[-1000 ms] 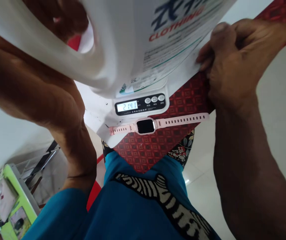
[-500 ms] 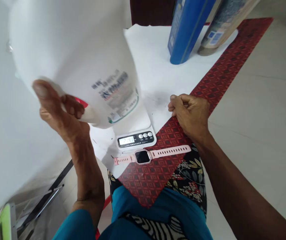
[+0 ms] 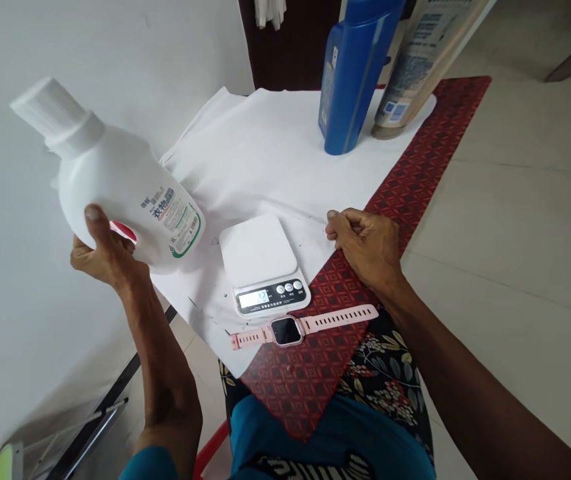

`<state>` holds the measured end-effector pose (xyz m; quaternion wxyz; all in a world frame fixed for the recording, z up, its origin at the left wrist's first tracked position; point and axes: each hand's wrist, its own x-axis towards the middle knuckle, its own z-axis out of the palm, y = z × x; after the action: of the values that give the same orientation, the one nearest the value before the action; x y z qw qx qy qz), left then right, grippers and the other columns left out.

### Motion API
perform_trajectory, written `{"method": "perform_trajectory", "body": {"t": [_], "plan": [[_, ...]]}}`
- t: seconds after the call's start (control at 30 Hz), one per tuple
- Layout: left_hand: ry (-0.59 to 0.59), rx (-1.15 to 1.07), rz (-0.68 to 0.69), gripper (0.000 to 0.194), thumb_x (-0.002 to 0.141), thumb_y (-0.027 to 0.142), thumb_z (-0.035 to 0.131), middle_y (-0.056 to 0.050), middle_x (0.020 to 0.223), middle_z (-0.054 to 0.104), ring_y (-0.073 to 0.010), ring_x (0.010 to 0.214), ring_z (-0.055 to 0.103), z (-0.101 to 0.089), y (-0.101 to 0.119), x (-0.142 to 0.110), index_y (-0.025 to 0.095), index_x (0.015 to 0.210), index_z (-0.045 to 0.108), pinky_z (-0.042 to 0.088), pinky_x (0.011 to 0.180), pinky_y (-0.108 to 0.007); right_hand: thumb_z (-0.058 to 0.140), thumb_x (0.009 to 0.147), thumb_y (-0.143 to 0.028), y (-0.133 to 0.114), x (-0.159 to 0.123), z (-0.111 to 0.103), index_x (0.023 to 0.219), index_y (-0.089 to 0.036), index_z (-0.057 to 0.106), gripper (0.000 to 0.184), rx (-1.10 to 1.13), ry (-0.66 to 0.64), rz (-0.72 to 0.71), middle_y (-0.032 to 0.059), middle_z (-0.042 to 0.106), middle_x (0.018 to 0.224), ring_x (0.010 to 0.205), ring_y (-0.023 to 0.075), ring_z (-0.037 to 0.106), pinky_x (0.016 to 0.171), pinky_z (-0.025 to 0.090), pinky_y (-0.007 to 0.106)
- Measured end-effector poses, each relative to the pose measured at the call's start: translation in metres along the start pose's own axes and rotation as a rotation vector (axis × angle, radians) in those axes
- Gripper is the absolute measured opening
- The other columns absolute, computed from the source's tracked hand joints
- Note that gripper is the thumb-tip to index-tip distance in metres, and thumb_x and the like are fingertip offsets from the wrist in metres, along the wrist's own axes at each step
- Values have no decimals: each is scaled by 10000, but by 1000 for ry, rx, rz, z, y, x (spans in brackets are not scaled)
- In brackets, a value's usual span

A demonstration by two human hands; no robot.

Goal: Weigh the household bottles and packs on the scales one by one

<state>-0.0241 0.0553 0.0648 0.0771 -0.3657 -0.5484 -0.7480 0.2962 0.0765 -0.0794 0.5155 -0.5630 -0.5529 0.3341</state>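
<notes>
White bottle [image 3: 115, 177], clamped in the left grip [image 3: 108, 257], leans cap [image 3: 55, 110] toward ten o'clock; the scale [image 3: 260, 253] lies at its four o'clock, nearer the right grip [image 3: 370, 247], whose fingers are curled together.

White bottle [image 3: 124, 183] now off the scale [image 3: 258, 252], left of it

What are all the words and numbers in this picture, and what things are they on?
"衣物": on the label of the white bottle in the left hand; the smaller print there is too blurred.
"12", it seems: faint, on the display of the white scale; its other markings are too small.
Blue bottle and tan bottle: print too small to read.
</notes>
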Motion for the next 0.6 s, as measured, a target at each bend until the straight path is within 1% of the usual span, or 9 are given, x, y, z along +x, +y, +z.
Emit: {"method": "perform_trajectory", "body": {"t": [0.07,0.13,0.23,0.33,0.4,0.47,0.57,0.6], "plan": [[-25,-18,-39,665,717,667,863,73,515,272,-64,464,256,3,-6,-6,242,594,367,196,414,-278,617,967,-460,0,0,-1,628,-256,659,398,7,-4,4,21,682,607,517,162,571,572,430,350],[-34,-13,-58,650,746,661,845,72,501,280,-72,459,268,9,-12,-9,245,599,368,210,416,-284,615,968,-460,-1,0,-1,627,-259,657,398,14,-10,7,18,676,602,518,163,571,570,429,348],[-30,14,-69,602,756,671,805,70,515,304,-82,465,273,25,-23,-12,249,639,392,228,424,-291,612,971,-470,-1,0,-2,632,-260,660,402,6,-8,6,15,679,605,522,161,575,573,425,347],[-26,28,-84,592,757,683,760,69,533,294,-86,463,280,43,-37,-14,254,647,367,232,442,-299,605,978,-499,-1,1,-2,643,-255,666,419,2,-3,16,14,687,611,519,159,576,569,419,344],[-31,47,-77,598,809,691,721,64,530,289,-90,462,333,56,-47,-15,250,639,354,280,475,-308,594,984,-516,0,2,-2,646,-250,659,435,15,-9,27,18,697,624,532,161,589,571,422,338],[-27,80,-50,603,885,683,682,52,532,312,-102,483,421,67,-56,-14,243,633,357,356,529,-329,580,991,-526,0,2,-2,653,-245,651,445,27,-17,38,26,711,648,556,164,605,582,429,332],[-9,139,6,588,950,673,646,29,587,383,-150,588,568,82,-67,-11,234,676,368,441,616,-374,569,992,-545,-1,2,-2,654,-242,646,460,34,-19,49,27,707,649,557,162,591,587,422,327],[-62,147,2,575,967,688,616,22,622,398,-176,654,613,86,-70,-10,236,716,363,456,641,-387,566,990,-552,-2,2,-2,650,-242,642,466,35,-18,51,26,703,645,556,162,585,587,418,326]]}}
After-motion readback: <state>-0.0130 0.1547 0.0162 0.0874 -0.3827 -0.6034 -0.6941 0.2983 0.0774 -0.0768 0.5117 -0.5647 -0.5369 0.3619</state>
